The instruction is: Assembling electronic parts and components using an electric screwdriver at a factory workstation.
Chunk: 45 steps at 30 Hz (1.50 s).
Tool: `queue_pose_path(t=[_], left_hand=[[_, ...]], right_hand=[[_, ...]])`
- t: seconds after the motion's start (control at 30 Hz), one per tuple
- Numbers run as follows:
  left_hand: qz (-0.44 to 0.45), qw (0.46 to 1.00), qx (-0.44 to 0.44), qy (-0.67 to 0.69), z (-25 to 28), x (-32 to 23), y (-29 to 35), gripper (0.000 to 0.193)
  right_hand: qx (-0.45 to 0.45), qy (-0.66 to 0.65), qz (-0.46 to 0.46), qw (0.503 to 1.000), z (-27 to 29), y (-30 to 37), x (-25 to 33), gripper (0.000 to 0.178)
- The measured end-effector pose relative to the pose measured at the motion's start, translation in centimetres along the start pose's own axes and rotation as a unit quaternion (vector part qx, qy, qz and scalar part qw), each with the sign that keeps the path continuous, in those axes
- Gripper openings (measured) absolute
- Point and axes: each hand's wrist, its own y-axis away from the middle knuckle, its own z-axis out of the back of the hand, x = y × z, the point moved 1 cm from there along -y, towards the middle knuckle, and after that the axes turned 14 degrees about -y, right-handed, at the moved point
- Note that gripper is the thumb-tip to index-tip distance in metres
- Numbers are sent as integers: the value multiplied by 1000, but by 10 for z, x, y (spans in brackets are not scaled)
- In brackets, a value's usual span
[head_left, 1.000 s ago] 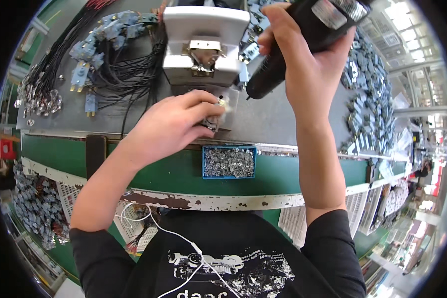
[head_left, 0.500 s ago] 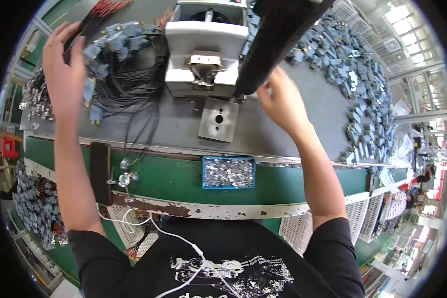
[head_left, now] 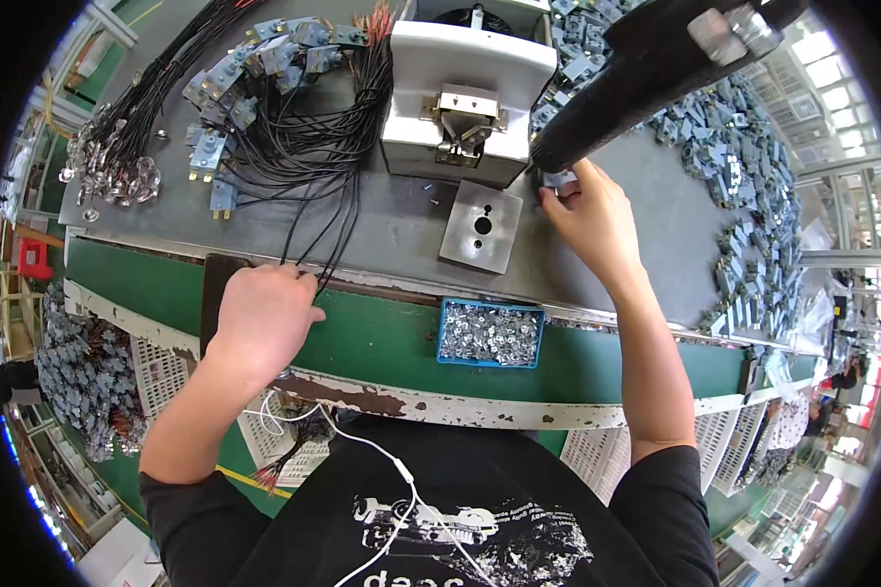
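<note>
My left hand (head_left: pixel 269 318) is at the front edge of the bench, fingers curled over the ends of a few black wires (head_left: pixel 335 230). Those wires trail from a bundle with grey-blue plastic connectors (head_left: pixel 227 83); the hand hides their round metal ends. Beside the machine, my right hand (head_left: pixel 602 220) pinches a small grey-blue connector (head_left: pixel 559 180) between thumb and fingers, partly covered by a black tube (head_left: pixel 607 112). Between the hands stands a white press-like machine (head_left: pixel 465 73) with a metal clamp head (head_left: pixel 465 122). A square metal plate (head_left: pixel 482 227) with holes lies before it.
A blue tray (head_left: pixel 489 334) of small metal pieces sits on the green front ledge (head_left: pixel 382 338). Many grey-blue connectors (head_left: pixel 744 186) are heaped along the right side. More black wires with shiny round ends (head_left: pixel 117 176) lie at the left. A white cable (head_left: pixel 401 470) hangs over my shirt.
My left hand has come down from the far left to the wire ends at the front edge. My right hand stays beside the machine; the view has shifted, moving the bench leftward-to-right in the picture.
</note>
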Motion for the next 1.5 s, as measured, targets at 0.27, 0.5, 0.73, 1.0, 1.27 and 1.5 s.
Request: queue_pose_path(t=[0.27,0.5,0.73,1.0,1.27,1.5], left_hand=[[36,959,87,267,36,10,-6,19],[6,809,165,564,39,10,-24,20],[-168,905,-66,386,41,-6,-45,22],[-189,923,-131,308,35,-15,-55,14],[-206,934,-76,281,26,-13,-58,13],[-207,934,-99,273,28,-9,-56,12]], right_hand=[[67,-599,-62,795,25,70,-10,24],[136,-532,-15,836,52,66,46,21],[216,-241,67,944,25,15,67,20],[32,-2,184,982,-24,48,43,40],[-8,28,188,982,-31,54,51,48],[-84,-15,182,980,-45,40,49,46]])
